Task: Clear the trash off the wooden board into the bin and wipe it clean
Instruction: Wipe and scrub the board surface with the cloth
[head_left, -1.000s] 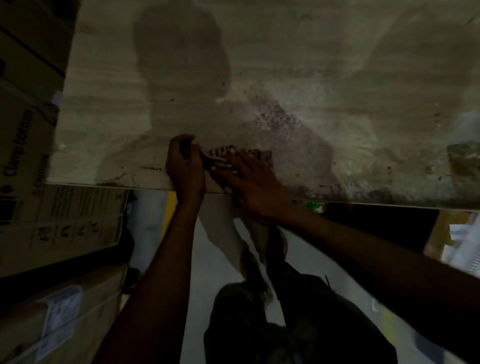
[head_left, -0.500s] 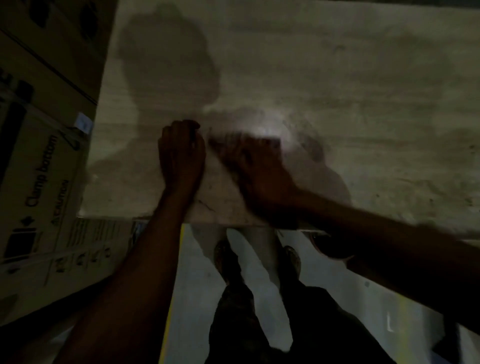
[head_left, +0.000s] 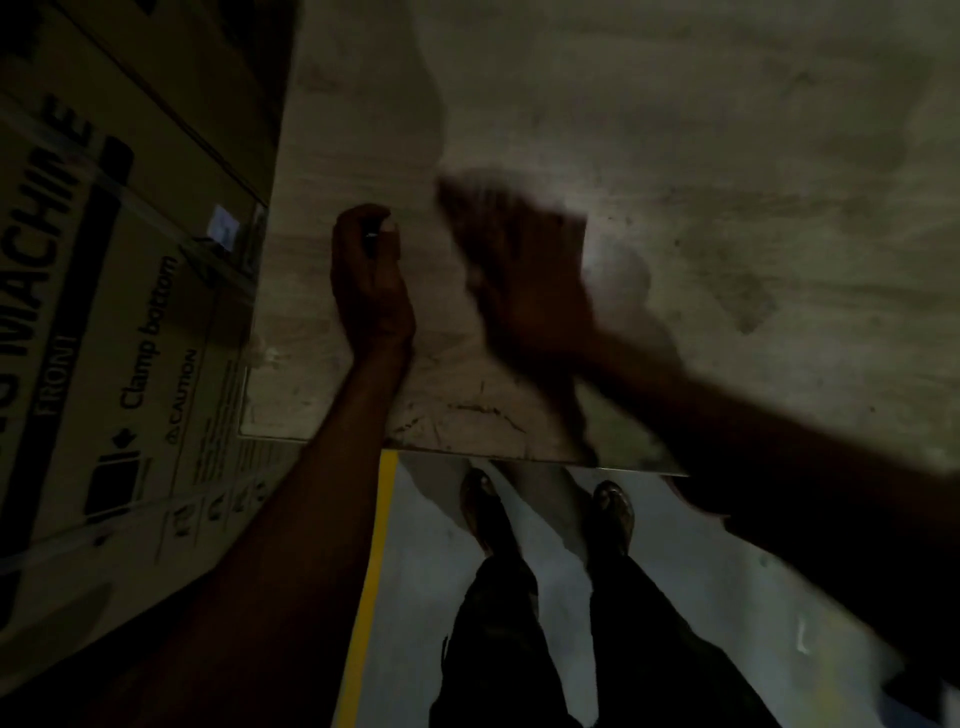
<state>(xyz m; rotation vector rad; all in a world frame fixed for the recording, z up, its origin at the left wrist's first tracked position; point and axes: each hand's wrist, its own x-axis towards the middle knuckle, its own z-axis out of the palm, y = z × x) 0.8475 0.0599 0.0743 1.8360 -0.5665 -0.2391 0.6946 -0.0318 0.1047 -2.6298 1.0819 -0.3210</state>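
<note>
On the wooden board, the left hand rests fisted; the blurred right hand lies flat, fingers spread.

1. The right hand is smeared by motion blur; its fingers and whatever lies under it cannot be made out.
2. The left hand is curled, its grip hiding any contents.
3. The wooden board runs past the top and right edges.
4. The cardboard box lettering is cut off at the left.
</note>
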